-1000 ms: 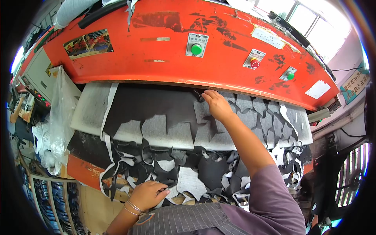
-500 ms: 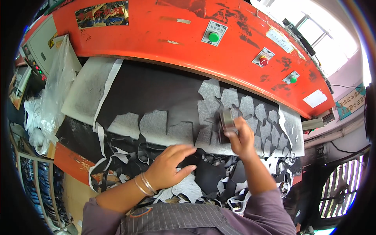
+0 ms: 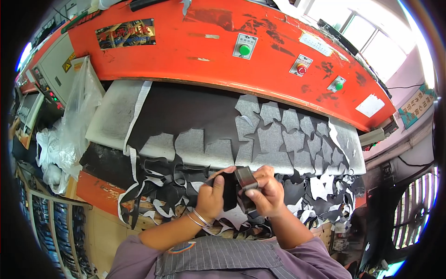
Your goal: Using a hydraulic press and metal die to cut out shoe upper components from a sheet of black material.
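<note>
My right hand (image 3: 268, 193) grips a metal cutting die (image 3: 245, 176), a dark band-shaped frame, held up in front of my body. Beside it, my left hand (image 3: 211, 200) is closed with thumb and fingers on a dark cut piece (image 3: 229, 191), which hangs right next to the die; its far side is partly hidden by the fingers. Beyond my hands, a black sheet (image 3: 186, 107) with a pale backing edge lies on the white cutting board (image 3: 111, 114). Several cut-out shapes in the sheet leave the board showing through, mostly at its right part and near edge.
An orange press beam (image 3: 186, 51) with green buttons (image 3: 244, 49) and a red button (image 3: 301, 69) spans the far side. Black and white scraps (image 3: 320, 188) pile along the board's near edge. At left hang clear plastic bags (image 3: 76, 116) above a rack (image 3: 53, 218).
My right hand has lifted the cutting die off the sheet and drawn it back toward me. My left hand, open before, now closes on a dark cut piece beside the die.
</note>
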The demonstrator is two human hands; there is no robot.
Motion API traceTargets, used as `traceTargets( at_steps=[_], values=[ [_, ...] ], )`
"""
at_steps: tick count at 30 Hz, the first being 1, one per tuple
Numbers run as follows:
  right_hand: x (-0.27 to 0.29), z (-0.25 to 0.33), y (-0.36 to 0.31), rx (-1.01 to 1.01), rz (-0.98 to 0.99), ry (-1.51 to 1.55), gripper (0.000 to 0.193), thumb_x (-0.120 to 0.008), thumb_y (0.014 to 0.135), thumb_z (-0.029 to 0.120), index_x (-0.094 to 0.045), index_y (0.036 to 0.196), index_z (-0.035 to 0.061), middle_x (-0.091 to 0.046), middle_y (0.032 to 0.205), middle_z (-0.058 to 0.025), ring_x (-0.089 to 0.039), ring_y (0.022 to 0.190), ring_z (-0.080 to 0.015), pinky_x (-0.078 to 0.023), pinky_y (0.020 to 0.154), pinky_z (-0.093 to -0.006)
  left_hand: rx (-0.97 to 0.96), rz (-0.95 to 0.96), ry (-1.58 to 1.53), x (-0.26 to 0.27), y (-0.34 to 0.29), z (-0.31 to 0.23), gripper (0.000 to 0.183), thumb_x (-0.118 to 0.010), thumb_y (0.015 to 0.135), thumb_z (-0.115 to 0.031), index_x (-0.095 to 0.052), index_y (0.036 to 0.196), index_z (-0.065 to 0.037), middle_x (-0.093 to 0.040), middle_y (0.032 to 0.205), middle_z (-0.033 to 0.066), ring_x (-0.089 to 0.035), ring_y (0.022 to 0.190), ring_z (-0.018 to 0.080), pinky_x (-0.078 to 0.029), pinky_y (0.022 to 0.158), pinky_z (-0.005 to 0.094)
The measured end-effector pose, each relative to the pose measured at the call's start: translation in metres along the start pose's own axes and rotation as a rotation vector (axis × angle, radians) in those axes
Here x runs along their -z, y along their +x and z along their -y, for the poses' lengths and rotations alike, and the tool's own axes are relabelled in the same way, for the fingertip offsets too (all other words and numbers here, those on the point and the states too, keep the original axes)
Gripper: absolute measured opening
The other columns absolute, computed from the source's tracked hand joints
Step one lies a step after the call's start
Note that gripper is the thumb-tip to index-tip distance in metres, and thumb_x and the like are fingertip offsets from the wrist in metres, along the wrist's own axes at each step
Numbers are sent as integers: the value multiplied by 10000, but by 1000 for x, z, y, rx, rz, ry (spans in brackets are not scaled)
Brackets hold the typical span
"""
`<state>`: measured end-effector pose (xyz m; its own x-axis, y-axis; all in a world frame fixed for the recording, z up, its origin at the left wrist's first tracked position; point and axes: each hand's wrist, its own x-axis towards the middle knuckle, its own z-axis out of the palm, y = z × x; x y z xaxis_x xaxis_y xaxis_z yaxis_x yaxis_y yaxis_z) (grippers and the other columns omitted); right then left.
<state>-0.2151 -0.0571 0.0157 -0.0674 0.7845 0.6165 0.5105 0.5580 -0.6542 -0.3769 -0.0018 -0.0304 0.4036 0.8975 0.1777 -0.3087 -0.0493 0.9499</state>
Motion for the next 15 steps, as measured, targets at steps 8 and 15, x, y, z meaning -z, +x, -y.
traceTargets(
  at_steps=[8, 15],
  values=[
    [-43, -19, 108, -320, -103, -521, 268, -669, 811, 263, -600, 797, 4, -629, 721, -172, -629, 742, -348, -476, 650, -431, 295, 141, 683, 153, -38, 12, 554, -662, 865, -358, -530, 1206, 59, -647, 1025, 207, -623, 954, 285, -464, 856, 368],
    [-100, -131, 194, -842, 221, -897, 221, -581, 806, 146, -699, 963, 45, -684, 1039, -168, -650, 1019, -315, -528, 837, -388, 37, -33, 812, 118, 16, -57, 693, -720, 799, -350, -452, 1318, 22, -544, 1242, 223, -523, 1164, 337, -418, 973, 392]
  ],
)
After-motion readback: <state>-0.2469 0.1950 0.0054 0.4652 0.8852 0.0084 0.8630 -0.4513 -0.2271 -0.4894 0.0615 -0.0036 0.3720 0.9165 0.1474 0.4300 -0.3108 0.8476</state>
